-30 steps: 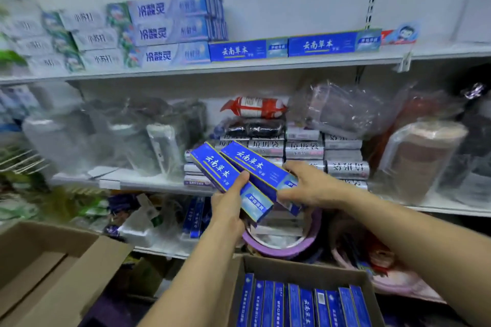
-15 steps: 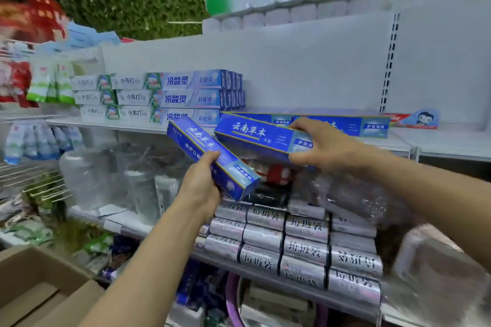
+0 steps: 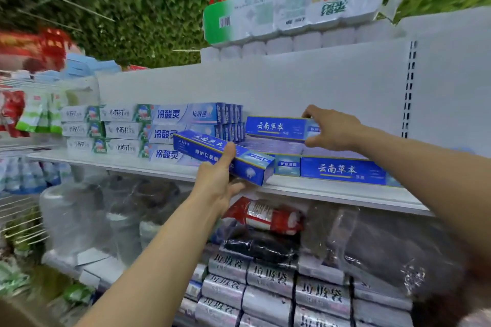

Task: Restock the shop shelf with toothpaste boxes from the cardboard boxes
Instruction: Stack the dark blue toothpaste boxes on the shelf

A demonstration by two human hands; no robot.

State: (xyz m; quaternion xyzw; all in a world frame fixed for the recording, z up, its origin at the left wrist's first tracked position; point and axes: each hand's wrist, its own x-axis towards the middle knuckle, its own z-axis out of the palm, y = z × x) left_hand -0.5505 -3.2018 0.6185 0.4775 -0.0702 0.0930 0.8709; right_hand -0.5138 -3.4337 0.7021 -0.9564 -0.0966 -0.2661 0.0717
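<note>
My left hand (image 3: 220,180) grips a blue toothpaste box (image 3: 210,152) tilted in front of the white shelf (image 3: 332,191), its right end low over the shelf's front edge. My right hand (image 3: 332,127) holds a second blue toothpaste box (image 3: 276,127) by its right end, level, on top of the blue boxes lying on the shelf (image 3: 342,170). Left of them stand stacks of white and pale blue toothpaste boxes (image 3: 148,130). The cardboard boxes are out of view.
A pack of toilet rolls (image 3: 295,2) lies on top of the shelf unit. Below the shelf are plastic-wrapped goods (image 3: 87,215), a red packet (image 3: 265,216) and stacked silver rolls (image 3: 271,289). A wire rack (image 3: 18,220) stands at the left. The shelf's back panel (image 3: 318,82) is bare.
Both hands have risen from the cardboard box to the upper shelf with a blue box each. The right box now rests on the stacked blue boxes; the view has tilted upward.
</note>
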